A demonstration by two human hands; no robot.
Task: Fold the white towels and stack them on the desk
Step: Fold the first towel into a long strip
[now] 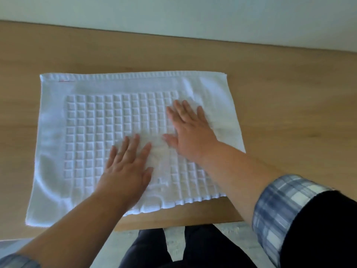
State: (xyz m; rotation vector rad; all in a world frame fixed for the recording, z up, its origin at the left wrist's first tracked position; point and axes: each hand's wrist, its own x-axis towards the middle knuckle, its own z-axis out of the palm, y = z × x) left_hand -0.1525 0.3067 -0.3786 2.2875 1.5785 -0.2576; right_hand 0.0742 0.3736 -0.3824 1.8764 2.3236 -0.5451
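Item: white towel (92, 128), which I see spread flat on the wooden desk (280, 89). My left hand (125, 171) and right hand (190, 132) both rest on it, fingers straight, palms down.

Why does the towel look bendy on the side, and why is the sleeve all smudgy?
In the head view the wide-angle lens bows the left edge of the white towel; the plaid sleeve near the corner is blurred; the towel's squares wash out bright between the left hand and right hand.
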